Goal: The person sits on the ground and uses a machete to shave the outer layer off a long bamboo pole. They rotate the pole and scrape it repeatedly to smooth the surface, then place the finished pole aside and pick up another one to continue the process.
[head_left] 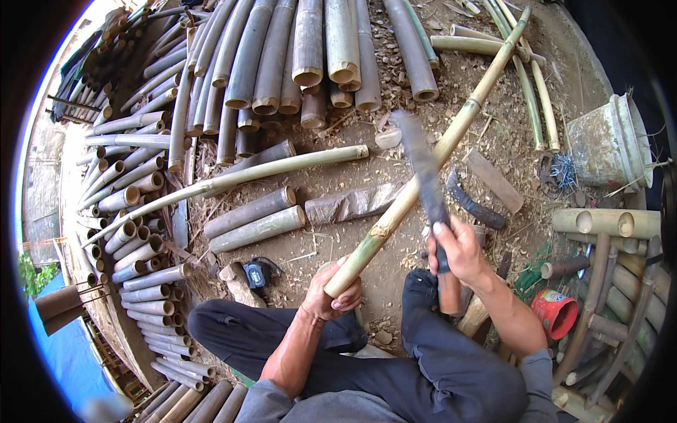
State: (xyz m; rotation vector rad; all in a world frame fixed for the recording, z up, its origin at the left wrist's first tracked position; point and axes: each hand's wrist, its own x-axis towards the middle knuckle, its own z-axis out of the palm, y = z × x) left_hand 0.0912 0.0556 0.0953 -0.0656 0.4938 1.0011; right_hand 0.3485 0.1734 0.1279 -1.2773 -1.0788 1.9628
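My left hand is closed around the near end of a long bamboo pole, which slants up and away to the far right. My right hand grips the handle of a machete. Its dark blade, smeared by motion, crosses in front of the pole around mid-length; whether it touches the pole I cannot tell. Close to my left hand the pole's skin is greener, with a rough brown joint just above. Beyond the machete lies a curved dark piece on the ground, beside a flat strip of wood.
A rough wooden block and two short bamboo lengths lie ahead. Stacked bamboo tubes line the left; more lie at the far side. A tape measure is near my knee. A bucket and red container stand right.
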